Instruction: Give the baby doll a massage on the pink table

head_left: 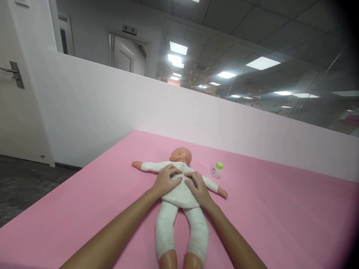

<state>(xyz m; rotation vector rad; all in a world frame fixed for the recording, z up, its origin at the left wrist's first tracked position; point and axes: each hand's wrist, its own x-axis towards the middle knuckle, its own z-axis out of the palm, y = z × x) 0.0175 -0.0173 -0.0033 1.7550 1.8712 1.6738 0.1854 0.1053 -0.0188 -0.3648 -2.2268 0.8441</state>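
Both palms lie flat and unclenched, grasping nothing, the left hand [166, 180] and right hand [198, 187] side by side on the chest of the doll [179, 194], which lies face up on the pink mat [280, 209] near a bottle [217, 170]; light, even pressure looks best, I judge.

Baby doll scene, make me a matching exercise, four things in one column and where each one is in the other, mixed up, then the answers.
Things:
1. left hand
2. right hand
3. small bottle
4. doll's head

Places:
A. standing on the pink mat, beside the doll's outstretched arm
B. flat on the doll's chest, on the side nearer the door
C. at the end of the doll nearest the white wall
D. flat on the doll's chest, on the side nearer the bottle

Pairs: 1-B, 2-D, 3-A, 4-C
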